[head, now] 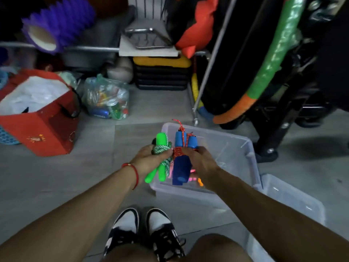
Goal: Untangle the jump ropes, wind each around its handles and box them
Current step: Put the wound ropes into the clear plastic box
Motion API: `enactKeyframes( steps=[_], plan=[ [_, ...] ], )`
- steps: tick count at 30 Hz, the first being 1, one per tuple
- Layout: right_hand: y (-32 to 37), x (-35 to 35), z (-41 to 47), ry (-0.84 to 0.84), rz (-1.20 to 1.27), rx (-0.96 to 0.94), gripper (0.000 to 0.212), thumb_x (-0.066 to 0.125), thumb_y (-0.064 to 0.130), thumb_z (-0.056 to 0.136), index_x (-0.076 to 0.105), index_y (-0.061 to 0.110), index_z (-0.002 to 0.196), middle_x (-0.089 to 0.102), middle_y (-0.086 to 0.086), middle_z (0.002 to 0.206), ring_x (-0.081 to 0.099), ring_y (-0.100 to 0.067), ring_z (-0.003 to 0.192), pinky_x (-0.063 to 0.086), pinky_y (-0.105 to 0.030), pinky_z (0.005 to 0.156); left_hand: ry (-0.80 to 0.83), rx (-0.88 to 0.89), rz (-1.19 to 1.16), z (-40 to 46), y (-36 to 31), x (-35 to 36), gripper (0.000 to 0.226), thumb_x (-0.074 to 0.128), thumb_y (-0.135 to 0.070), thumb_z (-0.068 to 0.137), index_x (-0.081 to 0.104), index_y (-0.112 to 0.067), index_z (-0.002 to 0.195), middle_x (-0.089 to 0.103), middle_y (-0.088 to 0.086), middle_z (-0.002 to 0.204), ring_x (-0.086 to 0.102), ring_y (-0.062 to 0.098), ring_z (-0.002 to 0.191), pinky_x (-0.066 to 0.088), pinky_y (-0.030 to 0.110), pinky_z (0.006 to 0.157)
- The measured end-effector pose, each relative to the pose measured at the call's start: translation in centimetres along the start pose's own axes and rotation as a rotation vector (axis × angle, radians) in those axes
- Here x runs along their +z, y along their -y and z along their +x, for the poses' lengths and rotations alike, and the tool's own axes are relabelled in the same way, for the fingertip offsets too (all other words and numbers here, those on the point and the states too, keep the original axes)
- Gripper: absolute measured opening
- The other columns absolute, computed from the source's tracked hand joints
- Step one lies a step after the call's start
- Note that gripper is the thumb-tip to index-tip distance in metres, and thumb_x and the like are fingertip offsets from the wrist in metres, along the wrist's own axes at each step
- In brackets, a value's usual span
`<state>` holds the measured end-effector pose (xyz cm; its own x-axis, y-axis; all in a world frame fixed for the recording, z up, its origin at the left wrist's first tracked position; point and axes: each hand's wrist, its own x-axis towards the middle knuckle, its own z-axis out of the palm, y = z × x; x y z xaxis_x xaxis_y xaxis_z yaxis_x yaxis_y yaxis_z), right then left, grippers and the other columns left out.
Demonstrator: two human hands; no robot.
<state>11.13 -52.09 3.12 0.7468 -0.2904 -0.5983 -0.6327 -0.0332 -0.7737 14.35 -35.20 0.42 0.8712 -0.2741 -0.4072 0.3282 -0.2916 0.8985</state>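
Two light rope bundles, cord soft w/ stiff handles: left hand (146, 159) grips green bundle (161, 157), right hand (203, 163) pinches blue-handled one (182, 157) mid-wrap, over clear box (251, 157).

Two hands are up over the box, the left hand (149, 161) gripping one wound bundle with two green handles (160, 159), the right hand (200, 163) gripping one bundle with two blue handles (182, 157) bound in red cord. Below them sits one clear plastic box (234, 146), with one clear lid (294, 201) just beside it, and something pink shows inside, too hidden to count. Two black-and-white shoes (143, 229) at the bottom, one red paper bag (43, 127) on the left, and one clear plastic bag (106, 99) behind it.
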Motion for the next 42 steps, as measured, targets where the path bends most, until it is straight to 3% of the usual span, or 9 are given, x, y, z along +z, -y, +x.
enactKeyframes(
  steps=[5,8,12,17,26,30,35,38,42],
  plan=[
    [-2.2,-8.5,2.2,-0.195,-0.102,0.046,0.013,0.072,0.022,0.089,0.062,0.014,0.093,0.069,-0.01,0.092,0.069,-0.026,0.083,0.06,-0.042,0.069,0.06,-0.002,0.222,4.4,-2.2,5.6,0.073,0.061,-0.076,0.056,0.07,-0.013,0.093,0.074,0.014,0.08,0.065,0.028,0.062,0.054,0.036,0.064],
    [-4.4,-12.5,6.0,-0.289,-0.178,0.119,0.018,0.078,0.019,0.082,0.06,0.017,0.081,0.07,-0.014,0.091,0.069,-0.032,0.088,0.059,-0.052,0.085,0.086,-0.018,0.352,8.6,-1.6,9.2,0.068,0.064,-0.072,0.062,0.071,-0.013,0.096,0.075,0.012,0.092,0.071,0.03,0.083,0.058,0.039,0.079],
    [-8.0,-14.0,11.8,-0.313,-0.323,0.204,0.031,0.081,0.024,0.078,0.058,0.011,0.095,0.068,-0.012,0.097,0.068,-0.031,0.093,0.058,-0.048,0.087,0.11,-0.13,0.45,13.3,1.5,15.4,0.046,0.066,-0.057,0.081,0.072,-0.016,0.1,0.073,0.005,0.093,0.069,0.023,0.088,0.054,0.029,0.074],
    [-12.3,-13.7,18.4,-0.351,-0.393,0.285,0.04,0.076,0.02,0.08,0.062,0.006,0.114,0.068,-0.011,0.101,0.068,-0.032,0.099,0.058,-0.041,0.089,0.027,-0.136,0.69,17.7,7.2,22.4,0.061,0.066,-0.061,0.081,0.061,-0.013,0.118,0.055,0.005,0.121,0.051,0.03,0.117,0.048,0.041,0.098],
    [-15.4,-11.5,21.2,-0.391,-0.642,0.186,0.039,0.045,0.014,0.099,0.043,0.003,0.136,0.048,-0.024,0.134,0.053,-0.044,0.119,0.044,-0.045,0.1,0.048,0.115,0.645,19.6,11.8,26.0,0.074,0.071,-0.041,0.086,0.041,-0.009,0.145,0.049,0.021,0.132,0.041,0.041,0.125,0.03,0.042,0.104],
    [-16.4,-10.5,20.7,-0.387,-0.68,0.065,0.053,0.049,0.016,0.098,0.033,0.015,0.148,0.033,-0.018,0.138,0.049,-0.042,0.12,0.047,-0.047,0.103,0.013,0.303,0.582,19.6,12.3,25.5,0.044,0.069,-0.02,0.086,0.053,-0.019,0.128,0.057,0.011,0.117,0.051,0.031,0.106,0.041,0.041,0.095],
    [-15.6,-11.2,21.4,-0.176,-0.597,0.1,0.058,0.051,0.015,0.097,0.033,0.013,0.153,0.016,-0.017,0.158,0.048,-0.039,0.132,0.037,-0.039,0.115,0.036,0.288,0.579,20.5,11.9,25.2,0.011,0.059,-0.03,0.083,0.066,-0.026,0.091,0.061,-0.001,0.085,0.059,0.028,0.085,0.05,0.045,0.081],
    [-15.2,-11.8,20.9,-0.141,-0.595,0.093,0.058,0.052,0.019,0.098,0.033,0.008,0.152,0.022,-0.02,0.159,0.04,-0.038,0.139,0.031,-0.032,0.116,0.129,0.26,0.668,20.2,10.0,24.6,0.014,0.059,-0.025,0.089,0.07,-0.02,0.095,0.054,0.001,0.08,0.057,0.033,0.087,0.05,0.039,0.079],
    [-14.3,-11.2,18.3,-0.112,-0.649,-0.058,0.049,0.042,0.025,0.093,0.057,0.003,0.135,0.057,-0.02,0.138,0.046,-0.037,0.136,0.028,-0.04,0.118,0.3,0.146,0.861,18.1,6.8,23.1,0.032,0.057,-0.016,0.09,0.059,-0.014,0.122,0.065,0.014,0.114,0.058,0.036,0.113,0.046,0.039,0.096]
  ],
)
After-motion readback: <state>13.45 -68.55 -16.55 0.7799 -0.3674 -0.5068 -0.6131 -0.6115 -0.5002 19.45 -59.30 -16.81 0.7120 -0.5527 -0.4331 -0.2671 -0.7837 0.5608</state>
